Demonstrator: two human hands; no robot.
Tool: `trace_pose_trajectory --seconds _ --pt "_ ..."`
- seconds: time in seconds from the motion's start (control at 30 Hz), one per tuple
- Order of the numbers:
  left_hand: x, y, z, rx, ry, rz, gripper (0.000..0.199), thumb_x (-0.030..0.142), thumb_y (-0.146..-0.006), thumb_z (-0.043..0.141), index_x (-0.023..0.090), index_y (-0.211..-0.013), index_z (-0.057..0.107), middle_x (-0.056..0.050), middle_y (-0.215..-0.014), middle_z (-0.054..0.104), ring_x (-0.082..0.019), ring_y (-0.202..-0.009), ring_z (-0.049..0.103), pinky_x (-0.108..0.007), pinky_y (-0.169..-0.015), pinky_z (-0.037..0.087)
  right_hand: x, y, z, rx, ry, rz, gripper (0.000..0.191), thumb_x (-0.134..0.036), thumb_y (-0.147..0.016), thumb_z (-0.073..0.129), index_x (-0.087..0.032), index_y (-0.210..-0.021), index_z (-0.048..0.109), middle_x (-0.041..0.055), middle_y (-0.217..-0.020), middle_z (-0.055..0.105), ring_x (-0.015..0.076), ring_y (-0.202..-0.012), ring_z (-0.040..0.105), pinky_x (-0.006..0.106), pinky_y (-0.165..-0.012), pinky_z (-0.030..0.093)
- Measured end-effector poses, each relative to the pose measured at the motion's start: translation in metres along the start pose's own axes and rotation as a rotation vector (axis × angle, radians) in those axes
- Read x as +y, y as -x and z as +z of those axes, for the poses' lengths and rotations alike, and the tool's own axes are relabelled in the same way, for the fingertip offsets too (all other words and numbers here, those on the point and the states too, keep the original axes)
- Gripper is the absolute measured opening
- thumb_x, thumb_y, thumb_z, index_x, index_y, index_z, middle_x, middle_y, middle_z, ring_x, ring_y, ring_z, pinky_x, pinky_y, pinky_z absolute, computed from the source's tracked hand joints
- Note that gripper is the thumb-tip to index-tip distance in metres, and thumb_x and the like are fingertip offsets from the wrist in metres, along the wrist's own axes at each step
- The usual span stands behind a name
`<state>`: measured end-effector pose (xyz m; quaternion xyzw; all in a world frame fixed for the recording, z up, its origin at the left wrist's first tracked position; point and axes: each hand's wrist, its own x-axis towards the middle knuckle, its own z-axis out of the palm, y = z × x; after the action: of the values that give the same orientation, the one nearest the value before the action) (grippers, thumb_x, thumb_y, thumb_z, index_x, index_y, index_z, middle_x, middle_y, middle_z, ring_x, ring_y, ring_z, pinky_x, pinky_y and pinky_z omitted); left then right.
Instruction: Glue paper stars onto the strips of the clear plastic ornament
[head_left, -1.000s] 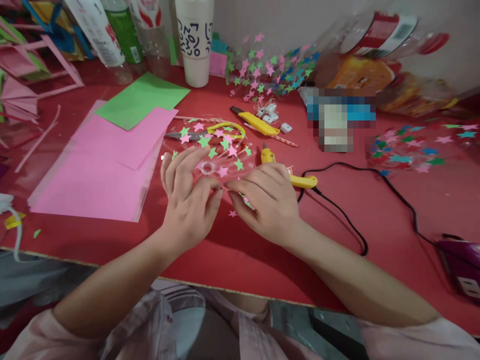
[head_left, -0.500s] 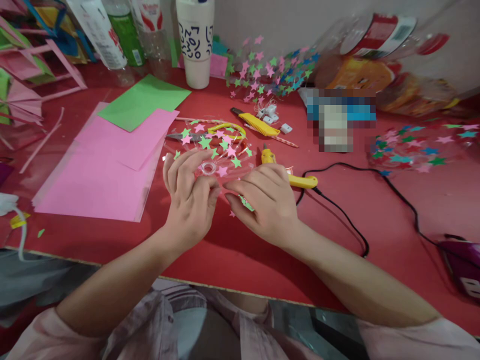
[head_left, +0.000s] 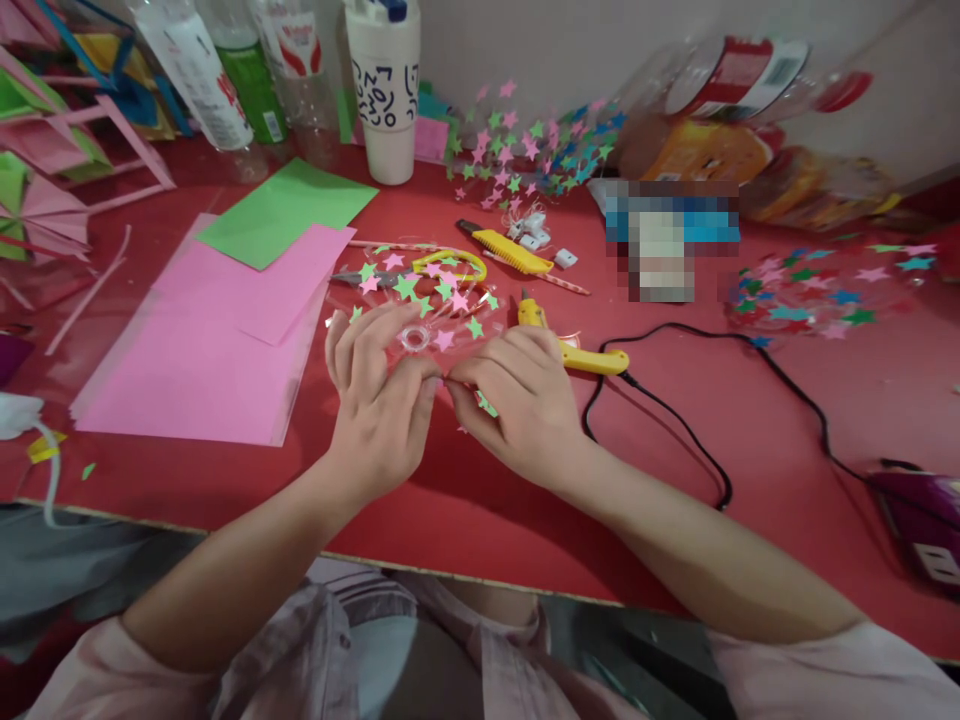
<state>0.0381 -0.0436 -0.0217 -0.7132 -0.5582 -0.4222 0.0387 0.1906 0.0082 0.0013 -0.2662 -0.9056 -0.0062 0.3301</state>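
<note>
My left hand (head_left: 379,415) and my right hand (head_left: 521,405) meet over the front of the red table, thumb and forefinger of each pinched together, tips almost touching. A tiny bit of pink shows at the fingertips; what they pinch is too small to make out. Just beyond them lies a clear plastic piece (head_left: 415,338) with a round bottle neck, dotted with pink and green paper stars (head_left: 406,288). Partly behind it are yellow-handled scissors (head_left: 457,262). Past my right hand rests a yellow hot glue gun (head_left: 596,358) with a black cord.
Pink paper sheets (head_left: 202,370) and a green sheet (head_left: 289,212) lie at left. A yellow utility knife (head_left: 514,252) sits further back. Along the wall stand a white tumbler (head_left: 386,110), bottles (head_left: 259,90) and another star cluster (head_left: 517,145). A power plug (head_left: 19,415) is at far left.
My fingertips have come closer together, the right hand shifting slightly left. The view has shifted a little; the things on the table lie as before.
</note>
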Motion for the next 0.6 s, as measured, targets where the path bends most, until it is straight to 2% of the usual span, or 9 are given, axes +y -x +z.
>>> trace_pose_trajectory --seconds 0.27,0.47,0.6 --pt "-0.0008 -0.0011 -0.0009 -0.006 0.023 0.008 0.002 0.022 -0.083 0.052 0.023 -0.084 0.053 -0.011 -0.129 0.050 -0.028 -0.125 0.042 -0.057 -0.110 0.021 0.0014 0.0009 0.0003 0.004 -0.004 -0.005 0.013 -0.020 -0.089 0.049 -0.019 -0.077 0.056 -0.0004 -0.068 0.056 0.0138 -0.067 0.043 0.030 -0.070 0.032" --pt "-0.0049 0.0005 0.0035 -0.011 0.017 0.066 0.009 0.015 -0.082 0.048 0.022 -0.087 0.049 -0.012 -0.130 0.048 -0.028 -0.128 0.038 -0.055 -0.111 0.020 0.0013 0.0016 0.0008 -0.009 -0.007 -0.008 0.012 -0.021 -0.089 0.048 -0.020 -0.082 0.057 -0.0001 -0.071 0.059 0.0142 -0.067 0.045 0.031 -0.070 0.032" --pt "-0.0040 0.0012 0.0041 -0.002 0.029 0.047 0.010 0.014 -0.082 0.048 0.022 -0.089 0.048 -0.012 -0.130 0.048 -0.027 -0.128 0.039 -0.055 -0.112 0.019 0.0012 0.0018 0.0016 0.002 0.004 -0.024 0.011 -0.020 -0.089 0.049 -0.019 -0.083 0.058 0.0000 -0.071 0.060 0.0142 -0.067 0.045 0.031 -0.070 0.032"
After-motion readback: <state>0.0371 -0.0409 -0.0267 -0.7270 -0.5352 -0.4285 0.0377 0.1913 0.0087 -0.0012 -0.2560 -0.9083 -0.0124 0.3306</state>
